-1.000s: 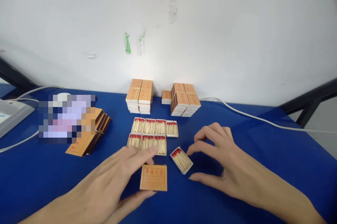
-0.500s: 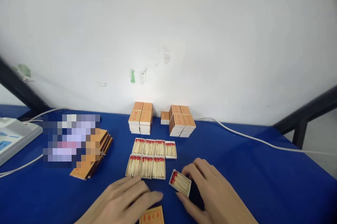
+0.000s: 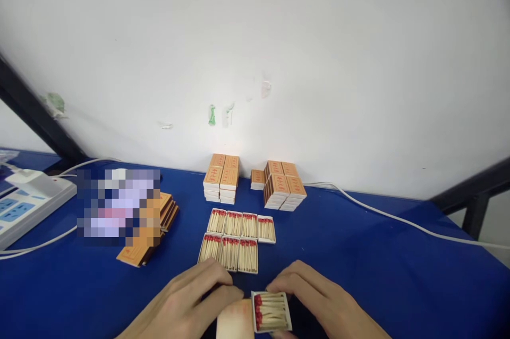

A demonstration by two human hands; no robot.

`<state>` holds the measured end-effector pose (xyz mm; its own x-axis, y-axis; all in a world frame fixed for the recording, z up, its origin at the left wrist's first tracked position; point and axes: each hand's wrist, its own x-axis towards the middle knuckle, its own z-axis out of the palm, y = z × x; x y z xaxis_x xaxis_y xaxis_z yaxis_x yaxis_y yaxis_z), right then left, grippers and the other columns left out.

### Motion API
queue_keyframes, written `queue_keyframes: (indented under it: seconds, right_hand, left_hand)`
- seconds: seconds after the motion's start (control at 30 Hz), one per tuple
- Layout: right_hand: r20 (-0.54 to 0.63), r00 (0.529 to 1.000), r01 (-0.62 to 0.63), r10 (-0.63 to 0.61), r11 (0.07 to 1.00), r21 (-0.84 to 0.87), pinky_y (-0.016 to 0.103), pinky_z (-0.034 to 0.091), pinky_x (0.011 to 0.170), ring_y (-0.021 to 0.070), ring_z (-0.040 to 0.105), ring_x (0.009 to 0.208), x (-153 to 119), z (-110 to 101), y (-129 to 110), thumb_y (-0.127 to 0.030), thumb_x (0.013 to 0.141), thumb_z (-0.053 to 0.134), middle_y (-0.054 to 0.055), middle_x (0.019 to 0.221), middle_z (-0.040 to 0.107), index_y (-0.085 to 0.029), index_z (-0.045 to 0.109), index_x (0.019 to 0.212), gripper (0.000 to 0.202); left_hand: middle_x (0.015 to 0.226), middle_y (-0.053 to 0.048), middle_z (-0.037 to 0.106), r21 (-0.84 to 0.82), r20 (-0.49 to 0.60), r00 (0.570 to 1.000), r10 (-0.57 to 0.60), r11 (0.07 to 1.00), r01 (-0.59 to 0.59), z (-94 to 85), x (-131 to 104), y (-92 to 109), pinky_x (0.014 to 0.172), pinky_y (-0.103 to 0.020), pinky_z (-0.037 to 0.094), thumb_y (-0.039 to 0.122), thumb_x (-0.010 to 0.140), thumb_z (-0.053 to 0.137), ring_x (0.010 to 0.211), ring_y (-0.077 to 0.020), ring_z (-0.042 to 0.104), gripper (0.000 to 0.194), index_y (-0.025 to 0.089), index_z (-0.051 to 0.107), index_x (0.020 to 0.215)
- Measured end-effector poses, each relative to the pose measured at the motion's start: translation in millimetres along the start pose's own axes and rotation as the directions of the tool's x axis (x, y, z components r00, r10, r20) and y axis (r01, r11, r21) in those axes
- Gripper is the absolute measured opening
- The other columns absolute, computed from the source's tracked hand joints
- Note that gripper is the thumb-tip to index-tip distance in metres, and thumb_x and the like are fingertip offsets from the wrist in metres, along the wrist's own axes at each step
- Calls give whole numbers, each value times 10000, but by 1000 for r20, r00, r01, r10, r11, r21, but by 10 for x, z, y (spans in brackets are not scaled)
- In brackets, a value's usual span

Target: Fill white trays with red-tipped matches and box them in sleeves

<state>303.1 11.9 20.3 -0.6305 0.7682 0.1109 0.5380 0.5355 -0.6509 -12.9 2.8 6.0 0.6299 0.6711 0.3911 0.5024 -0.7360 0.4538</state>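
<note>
My right hand [image 3: 319, 302] grips a small white tray of red-tipped matches [image 3: 271, 311] near the bottom edge of the view, the match heads pointing left. My left hand [image 3: 191, 302] holds an orange matchbox sleeve [image 3: 236, 320] just left of the tray, its open end touching or nearly touching the tray. Beyond my hands, several filled match trays [image 3: 237, 238] lie in two rows on the blue table [image 3: 358, 254].
Two stacks of closed orange matchboxes [image 3: 221, 177] [image 3: 283, 185] stand against the white wall. A pile of flat orange sleeves [image 3: 155, 222] lies at left beside a pixelated patch. A white power strip [image 3: 27, 203] sits far left; a white cable [image 3: 398, 219] runs right.
My right hand picked up the loose match tray, turned it and brought it down toward me. My left hand took hold of the orange sleeve beside it. The camera tilted up slightly.
</note>
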Motion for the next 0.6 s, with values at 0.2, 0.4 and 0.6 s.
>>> queue_keyframes:
  seconds: [0.2,0.4,0.6]
  right_hand:
    - [41,996,80,-78,996,-37,290,686,918,217,835,1070,-23,50,97,-279,1072,904,46,1207,846,-267,802,1333,281]
    - [31,997,69,-69,998,-4,290,688,939,209,832,1079,-12,61,45,-292,1075,910,45,1226,849,-270,809,1392,333]
    - [-49,994,96,-96,995,6,301,696,938,213,832,1070,-65,88,38,-272,1091,890,76,1225,845,-242,793,1438,362]
  left_hand:
    - [1174,-36,780,-52,13,1000,-26,998,26,39,-9,-21,846,-280,720,198,1023,822,965,-186,815,365,263,711,1365]
    - [1182,-33,779,-87,36,999,23,996,-20,77,25,-36,851,-270,724,246,1082,794,975,-182,828,357,269,704,1427]
    - [1180,-44,785,-78,-6,1000,25,997,-25,39,-10,-49,841,-246,726,326,1130,791,978,-175,843,319,251,731,1435]
